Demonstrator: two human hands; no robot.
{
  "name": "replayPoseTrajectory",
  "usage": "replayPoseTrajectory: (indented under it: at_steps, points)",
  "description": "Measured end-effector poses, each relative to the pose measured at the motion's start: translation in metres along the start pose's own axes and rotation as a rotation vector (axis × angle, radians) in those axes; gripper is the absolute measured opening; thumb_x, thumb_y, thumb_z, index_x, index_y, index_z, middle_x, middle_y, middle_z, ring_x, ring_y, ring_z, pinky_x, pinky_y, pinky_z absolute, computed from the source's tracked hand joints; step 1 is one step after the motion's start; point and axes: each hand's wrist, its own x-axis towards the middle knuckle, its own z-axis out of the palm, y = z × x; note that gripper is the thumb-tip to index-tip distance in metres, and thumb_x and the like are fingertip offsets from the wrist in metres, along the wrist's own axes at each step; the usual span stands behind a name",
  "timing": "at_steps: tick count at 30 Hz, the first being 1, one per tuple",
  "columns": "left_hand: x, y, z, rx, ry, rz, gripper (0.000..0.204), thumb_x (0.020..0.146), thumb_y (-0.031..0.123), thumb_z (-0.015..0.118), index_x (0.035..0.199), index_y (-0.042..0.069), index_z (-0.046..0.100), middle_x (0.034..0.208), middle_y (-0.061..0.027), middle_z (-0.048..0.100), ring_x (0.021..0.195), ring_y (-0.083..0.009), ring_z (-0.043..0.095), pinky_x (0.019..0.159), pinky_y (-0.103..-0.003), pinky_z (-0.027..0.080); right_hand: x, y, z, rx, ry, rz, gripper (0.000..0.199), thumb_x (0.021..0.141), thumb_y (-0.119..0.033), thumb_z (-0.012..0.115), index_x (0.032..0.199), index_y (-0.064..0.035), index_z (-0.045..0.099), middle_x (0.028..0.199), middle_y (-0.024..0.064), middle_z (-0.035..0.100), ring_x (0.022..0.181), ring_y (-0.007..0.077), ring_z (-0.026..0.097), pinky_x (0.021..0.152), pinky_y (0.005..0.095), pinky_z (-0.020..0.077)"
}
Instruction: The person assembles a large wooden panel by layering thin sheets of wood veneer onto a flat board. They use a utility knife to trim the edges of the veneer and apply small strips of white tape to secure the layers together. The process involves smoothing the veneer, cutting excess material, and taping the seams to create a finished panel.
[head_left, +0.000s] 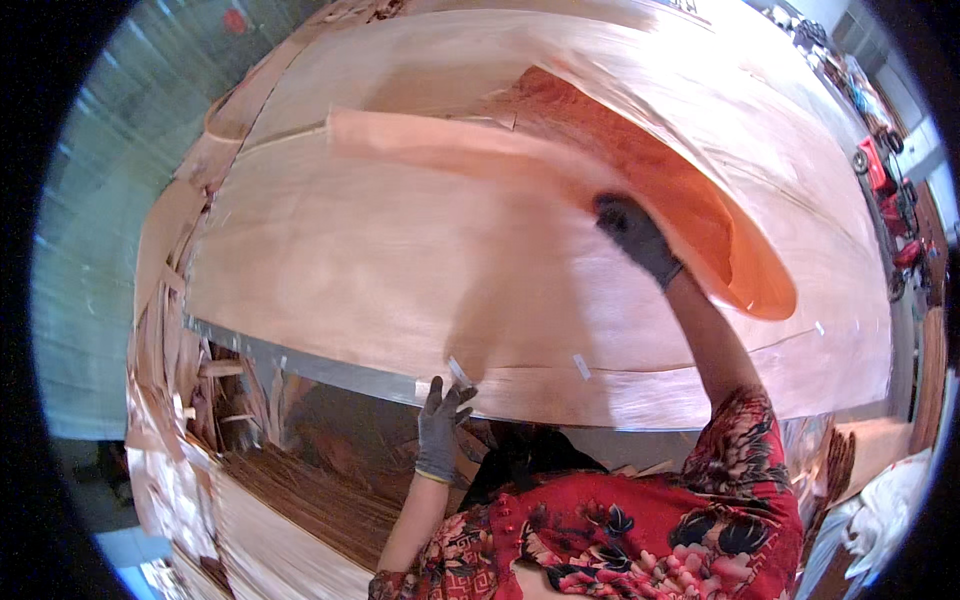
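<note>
My right hand (638, 238), in a dark glove, reaches over the big pale wood sheet (330, 260) on the table. It is closed on the edge of a thin orange-brown veneer sheet (700, 190), which curls up and is blurred by motion on its left side. My left hand (440, 425), in a grey glove with a yellowish cuff, is at the table's near edge with its fingers apart. Just beyond its fingertips a small white strip (458, 369) lies by the sheet's edge. Another white strip (583, 367) sticks along a seam further right.
Torn veneer scraps (165, 270) hang along the table's left side. Below the near edge, to the left, stands a stack of brown veneer (300, 500). Red wheeled machinery (885, 200) stands beyond the right side, and a white bag (885, 510) lies at lower right.
</note>
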Motion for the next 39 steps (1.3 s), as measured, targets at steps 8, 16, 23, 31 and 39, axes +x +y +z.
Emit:
replayPoseTrajectory:
  at_steps: [8,16,23,31,39]
  points:
    - [0.044,0.07,0.001,-0.013,-0.261,0.028,0.05,0.086,0.045,0.052,0.121,0.012,0.04,0.108,-0.0117,0.059,0.105,-0.0217,0.055,0.074,-0.036,0.047,-0.095,-0.13,0.072,-0.222,-0.17,-0.218,0.011,0.077,-0.013,0.061,0.088,-0.0106,0.061,0.111,0.0061,0.059,0.079,0.0254,0.063,0.063,0.0337,0.0512]
    - [0.082,0.113,-0.068,0.199,-0.547,0.045,0.055,0.087,0.027,0.053,0.131,0.001,0.033,0.098,-0.0079,0.063,0.094,-0.0173,0.06,0.058,-0.026,0.048,-0.161,-0.178,0.112,-0.867,0.212,0.101,0.061,0.073,-0.023,0.066,0.128,-0.0182,0.04,0.134,0.012,0.037,0.074,0.0257,0.063,0.055,0.0334,0.0508]
    - [0.102,0.112,-0.144,0.273,-0.597,-0.168,0.045,0.086,0.029,0.055,0.124,0.007,0.044,0.1,-0.0185,0.06,0.089,-0.0227,0.062,0.054,-0.029,0.051,-0.111,-0.145,0.091,-0.993,0.271,0.541,0.023,0.081,-0.028,0.055,0.1,-0.0158,0.057,0.108,0.011,0.058,0.07,0.0321,0.061,0.055,0.0422,0.0485]
    - [0.116,0.109,-0.125,-0.004,-0.74,0.174,0.081,0.075,0.038,0.068,0.136,0.011,0.024,0.128,-0.0115,0.044,0.122,-0.0236,0.038,0.093,-0.037,0.038,-0.109,-0.315,0.103,-0.44,0.234,0.005,0.018,0.077,-0.024,0.065,0.078,-0.0068,0.06,0.061,0.0119,0.058,0.057,0.025,0.058,0.055,0.0327,0.0461]
    - [0.136,0.153,-0.11,-0.617,-1.188,0.263,0.085,0.073,0.05,0.064,0.135,0.007,0.026,0.133,-0.0071,0.039,0.123,-0.0239,0.036,0.103,-0.038,0.026,-0.086,-0.356,0.154,0.617,-0.071,0.322,0.014,0.078,-0.018,0.064,0.08,-0.0048,0.062,0.057,-0.0042,0.049,0.047,0.0039,0.042,0.042,0.02,0.0337]
